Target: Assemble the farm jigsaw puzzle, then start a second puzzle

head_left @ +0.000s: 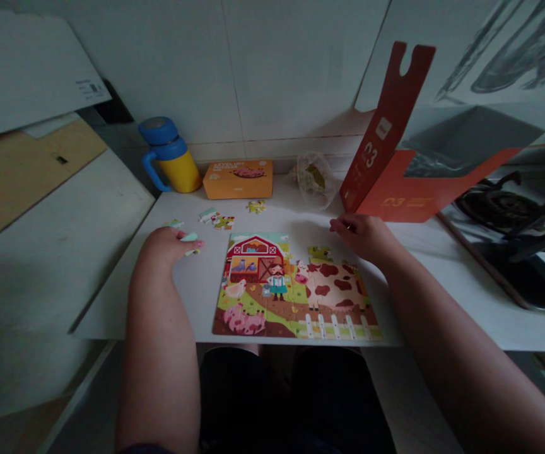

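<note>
A farm jigsaw puzzle [282, 296], mostly joined, lies near the counter's front edge, showing a red barn, a farmer and a spotted cow. Its upper right part has a gap around a green puzzle piece [320, 254]. To the left of the puzzle, my left hand [166, 244] pinches a pale green jigsaw piece [190, 238]. My right hand [360, 232] rests on the counter beyond the puzzle's upper right corner, its fingers curled; whether anything is inside them is hidden. Loose puzzle pieces [224, 222] lie between my left hand and the orange box, with another piece [256, 206] nearer that box.
Along the wall stand a blue and yellow jug [178, 167], an orange puzzle box [238, 180] and a clear plastic bag [315, 180]. An open red box [405, 189] stands at right, beside a gas stove [513, 233]. White and tan panels [31, 145] border the left side.
</note>
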Motion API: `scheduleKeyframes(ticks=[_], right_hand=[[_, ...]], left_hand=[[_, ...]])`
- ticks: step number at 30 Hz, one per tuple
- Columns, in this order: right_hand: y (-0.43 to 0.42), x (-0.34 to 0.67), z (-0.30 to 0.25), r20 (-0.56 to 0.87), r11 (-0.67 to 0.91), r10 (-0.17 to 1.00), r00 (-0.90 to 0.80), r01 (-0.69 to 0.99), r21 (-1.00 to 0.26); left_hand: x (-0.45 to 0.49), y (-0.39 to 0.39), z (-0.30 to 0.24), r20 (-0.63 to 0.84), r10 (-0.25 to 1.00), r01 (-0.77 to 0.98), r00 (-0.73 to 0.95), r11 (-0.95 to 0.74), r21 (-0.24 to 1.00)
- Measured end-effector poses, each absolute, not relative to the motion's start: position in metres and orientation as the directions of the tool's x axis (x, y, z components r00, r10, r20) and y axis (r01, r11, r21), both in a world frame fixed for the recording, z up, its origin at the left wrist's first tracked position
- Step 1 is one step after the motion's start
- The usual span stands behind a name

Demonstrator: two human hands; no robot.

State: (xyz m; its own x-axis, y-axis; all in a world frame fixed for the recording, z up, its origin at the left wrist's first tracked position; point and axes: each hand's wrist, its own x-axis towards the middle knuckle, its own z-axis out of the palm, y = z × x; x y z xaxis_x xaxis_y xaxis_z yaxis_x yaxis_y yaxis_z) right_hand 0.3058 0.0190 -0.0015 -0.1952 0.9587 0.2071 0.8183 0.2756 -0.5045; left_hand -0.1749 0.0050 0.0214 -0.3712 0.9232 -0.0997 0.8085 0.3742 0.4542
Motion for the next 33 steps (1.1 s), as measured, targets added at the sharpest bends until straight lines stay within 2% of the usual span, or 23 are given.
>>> scheduleKeyframes(ticks=[1,3,5,6,8,10,12,14,17,20,25,33], right_hand=[[0.019,0.306,-0.001,0.207,0.282,0.957,-0.202,0.816,-0.504],[0.018,0.305,-0.001,0.21,0.295,0.953,-0.216,0.811,-0.505],[0.018,0.304,0.0,0.212,0.315,0.948,-0.237,0.8,-0.511],[0.017,0.303,0.0,0.212,0.326,0.944,-0.251,0.793,-0.514],[0.016,0.3,0.001,0.201,0.352,0.936,-0.289,0.778,-0.52],[0.015,0.296,0.0,0.187,0.374,0.927,-0.326,0.762,-0.528],[0.014,0.294,0.0,0.172,0.389,0.919,-0.354,0.75,-0.534],[0.013,0.292,-0.001,0.166,0.397,0.915,-0.368,0.746,-0.535],[0.014,0.293,-0.002,0.162,0.397,0.915,-0.371,0.747,-0.533],[0.015,0.294,-0.003,0.15,0.393,0.916,-0.373,0.754,-0.527],[0.014,0.295,-0.003,0.135,0.381,0.92,-0.367,0.762,-0.523],[0.013,0.293,-0.001,0.13,0.386,0.918,-0.375,0.767,-0.512]], left_hand=[[-0.17,0.004,0.023,-0.062,0.923,0.805,-0.379,0.362,0.47],[-0.156,0.003,0.028,0.036,0.94,0.755,-0.338,0.248,0.607],[-0.137,0.002,0.03,0.128,0.969,0.593,-0.214,0.025,0.805],[-0.127,0.002,0.031,0.145,0.979,0.502,-0.146,-0.053,0.863],[-0.112,0.002,0.029,0.148,0.989,0.417,-0.024,-0.125,0.9],[-0.105,0.004,0.025,0.176,0.984,0.493,0.031,-0.168,0.854],[-0.107,0.007,0.02,0.244,0.97,0.661,-0.013,-0.174,0.73],[-0.116,0.01,0.016,0.279,0.956,0.803,-0.094,-0.093,0.589],[-0.131,0.012,0.009,0.189,0.974,0.877,-0.126,0.02,0.48],[-0.136,0.012,0.003,0.086,0.996,0.888,-0.007,-0.034,0.459],[-0.131,0.007,0.0,0.007,0.986,0.826,0.164,-0.141,0.546],[-0.122,0.0,0.011,0.017,0.981,0.835,0.195,-0.175,0.522]])
